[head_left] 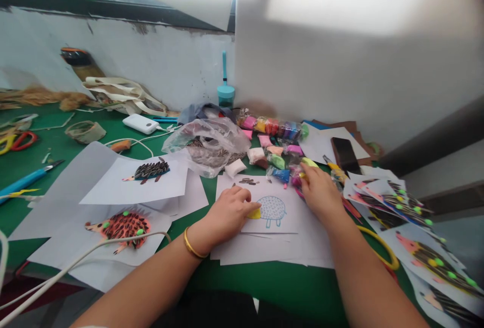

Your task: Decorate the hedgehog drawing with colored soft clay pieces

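Note:
On the white paper (230,250) is a blue outline drawing of a hedgehog (273,208), with a patch of yellow clay (255,213) on its head end. My left hand (230,209), a gold bangle at the wrist, has its fingers curled, and the index fingertip touches the yellow clay. To the right, the fingers of my right hand (316,187) close around a small clay packet (297,179) at the pile's edge; part of it is hidden. Several sunflower seeds (248,181) lie at the sheet's top.
Behind the sheet are more clay packets (278,160) and a plastic bag of seeds (212,146). Finished seed hedgehogs lie left (126,230) and right (438,262). A phone (344,154), a power bank (140,124), a white cable (86,252) and yellow-handled scissors (381,247) surround the work.

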The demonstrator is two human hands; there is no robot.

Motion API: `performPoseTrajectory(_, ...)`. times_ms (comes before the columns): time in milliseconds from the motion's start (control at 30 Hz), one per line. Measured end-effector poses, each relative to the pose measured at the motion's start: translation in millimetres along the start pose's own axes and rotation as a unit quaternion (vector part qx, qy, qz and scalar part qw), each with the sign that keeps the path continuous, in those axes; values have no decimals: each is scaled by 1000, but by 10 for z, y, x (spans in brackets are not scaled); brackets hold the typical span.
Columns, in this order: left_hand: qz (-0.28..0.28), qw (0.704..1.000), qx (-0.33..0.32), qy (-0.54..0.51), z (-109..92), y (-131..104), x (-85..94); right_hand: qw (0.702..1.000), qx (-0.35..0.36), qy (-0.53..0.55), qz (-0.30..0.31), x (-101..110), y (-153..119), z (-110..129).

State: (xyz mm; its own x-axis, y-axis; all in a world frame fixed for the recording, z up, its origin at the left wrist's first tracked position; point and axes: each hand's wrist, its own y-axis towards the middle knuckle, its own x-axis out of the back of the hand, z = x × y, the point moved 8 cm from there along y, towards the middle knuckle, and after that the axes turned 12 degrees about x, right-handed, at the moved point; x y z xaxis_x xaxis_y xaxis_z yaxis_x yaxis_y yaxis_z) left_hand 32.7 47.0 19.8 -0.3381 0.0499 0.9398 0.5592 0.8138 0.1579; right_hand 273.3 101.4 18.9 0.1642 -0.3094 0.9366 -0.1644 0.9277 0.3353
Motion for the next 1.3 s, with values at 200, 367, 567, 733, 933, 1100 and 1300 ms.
performPoseTrajectory(200, 26, 1000, 7, 14, 18, 11, -86, 1000, 1, 1, -1, -20, 1, -19)
performPoseTrajectory(367, 10, 1000, 8, -26, 52, 29, -55, 1000, 2, -1, 11, -47, 5, -41)
performPoseTrajectory(567, 12, 1000, 10, 1, 32, 20, -112, 999, -12, -10, 36, -53, 10, -66)
performPoseTrajectory(733, -8, 1000, 12, -19, 46, 27, -122, 998, -31, -44, 42, 12, 0, -75)
performPoseTrajectory(933, -3, 997, 30, -66, 68, 40, -77, 996, -36, -64, 40, 48, -21, -66)
performPoseTrajectory(1100, 15, 997, 38, -70, 71, 44, -49, 998, -15, -64, -23, 132, -33, -29)
performPoseTrajectory(1300, 12, 996, 44, -72, 108, 48, -26, 993, 81, 32, -78, 239, -19, 230)
